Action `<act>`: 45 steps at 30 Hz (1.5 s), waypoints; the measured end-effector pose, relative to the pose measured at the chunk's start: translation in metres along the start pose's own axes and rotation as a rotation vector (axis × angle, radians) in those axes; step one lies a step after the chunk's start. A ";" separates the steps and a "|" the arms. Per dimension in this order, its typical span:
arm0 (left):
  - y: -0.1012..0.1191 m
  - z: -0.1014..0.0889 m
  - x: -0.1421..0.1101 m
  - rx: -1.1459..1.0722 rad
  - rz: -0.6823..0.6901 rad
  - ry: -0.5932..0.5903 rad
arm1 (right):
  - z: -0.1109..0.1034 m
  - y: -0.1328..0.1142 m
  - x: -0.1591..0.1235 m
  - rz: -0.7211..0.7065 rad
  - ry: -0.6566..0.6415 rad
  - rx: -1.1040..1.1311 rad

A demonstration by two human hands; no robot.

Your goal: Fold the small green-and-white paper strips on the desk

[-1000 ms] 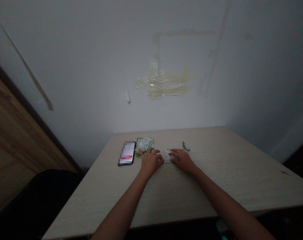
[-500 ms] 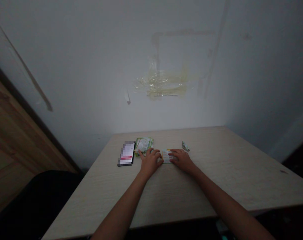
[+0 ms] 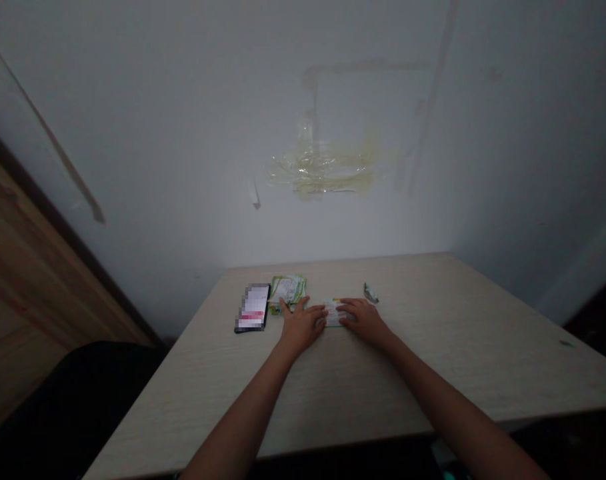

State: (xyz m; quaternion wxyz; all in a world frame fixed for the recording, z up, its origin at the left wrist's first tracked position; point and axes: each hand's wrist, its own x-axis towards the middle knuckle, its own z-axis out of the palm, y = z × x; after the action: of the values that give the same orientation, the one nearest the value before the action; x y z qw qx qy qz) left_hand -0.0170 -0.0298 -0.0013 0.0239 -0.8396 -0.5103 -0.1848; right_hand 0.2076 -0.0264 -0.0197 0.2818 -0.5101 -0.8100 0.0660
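Observation:
A small flat printed packet (image 3: 333,313), white with green and yellow edges, lies on the table between my hands. My left hand (image 3: 300,327) has its fingers spread; some fingertips touch the packet's left edge. The thumb and index of that hand reach toward a pile of green-and-white packets (image 3: 289,288) just behind it. My right hand (image 3: 365,321) rests over the packet's right side with its fingers stretched out and covers that part. Behind the right hand lies a small crumpled green scrap (image 3: 370,292), apart from it.
A phone (image 3: 253,308) with a lit, blurred screen lies left of the pile. The pale wooden table (image 3: 463,347) meets a wall (image 3: 183,167) with old tape (image 3: 327,175). A tiny scrap (image 3: 567,344) is near the right edge. A dark chair-like shape (image 3: 93,393) stands left.
My left hand's fingers have shifted slightly, its index moving apart from the others. My right hand and the packet are nearly still.

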 end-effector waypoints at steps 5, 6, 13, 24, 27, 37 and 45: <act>0.002 -0.002 0.000 -0.013 0.003 0.003 | 0.001 0.001 0.000 -0.005 0.007 0.009; 0.003 -0.002 0.000 -0.007 0.009 0.004 | 0.001 0.001 0.000 -0.005 0.009 0.008; 0.003 0.002 0.001 0.017 0.026 -0.013 | 0.002 0.002 0.000 -0.002 0.001 0.013; 0.001 0.001 0.001 -0.001 0.027 -0.018 | 0.005 0.006 -0.001 0.069 0.070 0.155; 0.001 0.002 0.000 -0.002 0.024 -0.010 | 0.006 0.012 0.000 0.105 0.131 0.259; -0.001 0.004 0.001 0.070 0.007 -0.047 | 0.002 0.016 0.004 0.189 0.088 0.316; -0.002 0.005 0.002 0.066 0.001 -0.074 | -0.002 0.008 0.005 0.284 0.091 0.257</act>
State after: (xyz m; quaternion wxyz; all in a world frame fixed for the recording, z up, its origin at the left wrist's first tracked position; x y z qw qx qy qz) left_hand -0.0164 -0.0259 -0.0051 0.0329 -0.8448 -0.5164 -0.1366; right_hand 0.2129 -0.0189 -0.0195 0.3686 -0.5815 -0.7013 0.1848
